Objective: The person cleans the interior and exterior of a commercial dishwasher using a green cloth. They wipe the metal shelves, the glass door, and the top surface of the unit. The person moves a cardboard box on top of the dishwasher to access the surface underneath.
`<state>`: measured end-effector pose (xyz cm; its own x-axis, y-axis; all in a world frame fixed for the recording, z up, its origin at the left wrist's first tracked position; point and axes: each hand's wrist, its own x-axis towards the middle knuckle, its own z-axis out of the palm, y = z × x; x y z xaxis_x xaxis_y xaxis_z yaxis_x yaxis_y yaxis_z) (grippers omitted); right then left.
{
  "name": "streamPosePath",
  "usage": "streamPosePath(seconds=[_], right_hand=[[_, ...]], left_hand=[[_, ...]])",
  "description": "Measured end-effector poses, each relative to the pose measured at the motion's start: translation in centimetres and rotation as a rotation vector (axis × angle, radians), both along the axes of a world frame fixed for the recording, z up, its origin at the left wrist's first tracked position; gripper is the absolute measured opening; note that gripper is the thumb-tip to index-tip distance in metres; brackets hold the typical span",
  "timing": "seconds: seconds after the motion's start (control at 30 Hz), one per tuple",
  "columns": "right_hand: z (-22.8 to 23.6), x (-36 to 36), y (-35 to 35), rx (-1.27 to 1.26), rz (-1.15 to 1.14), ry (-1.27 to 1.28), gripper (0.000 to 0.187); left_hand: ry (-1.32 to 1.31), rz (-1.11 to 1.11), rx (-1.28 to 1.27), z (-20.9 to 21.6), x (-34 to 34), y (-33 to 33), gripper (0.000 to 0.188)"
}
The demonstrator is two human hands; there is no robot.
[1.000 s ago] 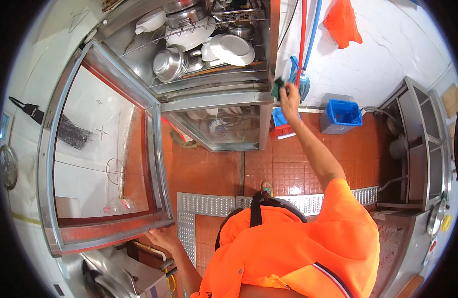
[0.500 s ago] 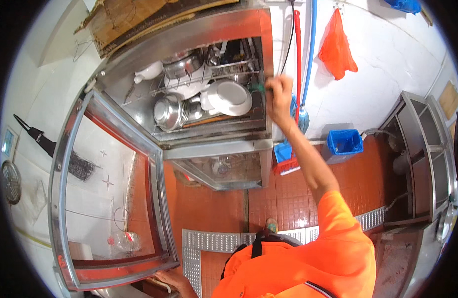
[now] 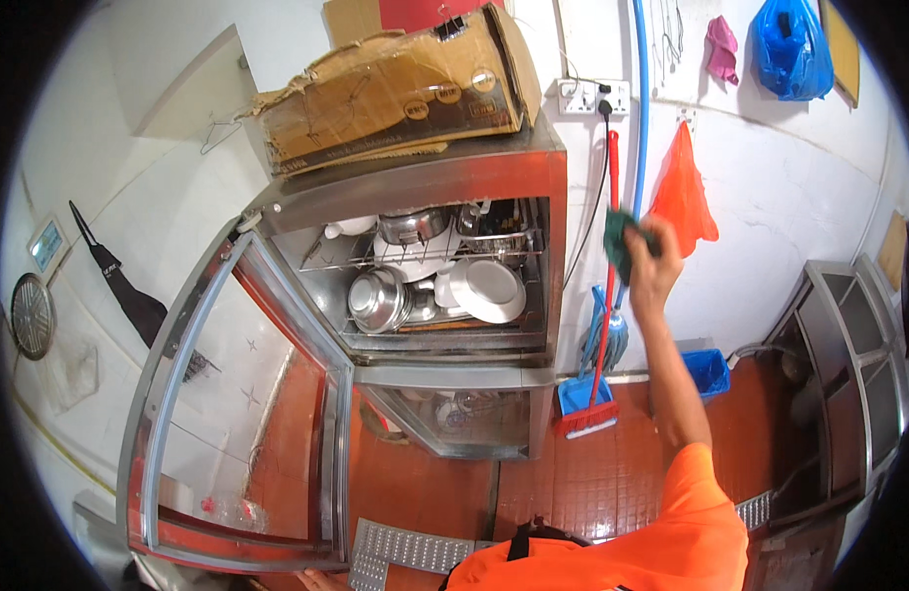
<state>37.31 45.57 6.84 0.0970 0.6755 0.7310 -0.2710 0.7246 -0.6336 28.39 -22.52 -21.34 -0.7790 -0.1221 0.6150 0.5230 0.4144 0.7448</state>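
Observation:
My right hand (image 3: 651, 266) is raised in front of the wall, to the right of the steel dish cabinet (image 3: 556, 246), its fingers closed on a dark green scouring pad (image 3: 617, 241). At the lower edge, only part of my left hand (image 3: 321, 581) shows, its fingers at the bottom corner of the cabinet's open glass door (image 3: 338, 463). The door stands swung out to the left. Inside, stacked metal bowls (image 3: 377, 300) and white plates (image 3: 491, 291) rest below a wire shelf, which carries a metal pot (image 3: 415, 227).
A torn cardboard box (image 3: 395, 98) lies on top of the cabinet. Below it is a closed lower glass door (image 3: 464, 419). Against the wall stand a red broom (image 3: 587, 422), a blue dustpan (image 3: 572, 394) and a blue-lined bin (image 3: 706, 372). A metal rack (image 3: 853, 364) stands at right.
My right hand has moved off the cabinet's right front edge, out to the right, with the scouring pad. The view has tilted up, and my left hand now shows less.

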Motion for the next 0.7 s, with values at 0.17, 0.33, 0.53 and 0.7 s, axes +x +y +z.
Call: streamPosePath(seconds=[0.17, 0.33, 0.53, 0.7], right_hand=[[13.7, -4.8, -1.5, 0.809, -0.467, -0.105, 0.020], [12.8, -9.7, -3.8, 0.782, -0.469, -0.378, 0.014], [12.2, -12.8, -7.1, 0.868, -0.348, -0.407, 0.029], [12.4, -19.0, -12.2, 0.984, -0.147, -0.433, 0.033]], left_hand=[[0.027, 0.050, 0.094, 3.6, 1.1, 3.1, 0.054], [-0.168, -0.001, 0.232, 6.8, 2.4, 4.0, 0.051], [-0.172, 0.002, 0.269, 5.1, 2.0, 2.7, 0.046], [-0.152, 0.003, 0.300, 3.5, 1.3, 1.9, 0.046]])
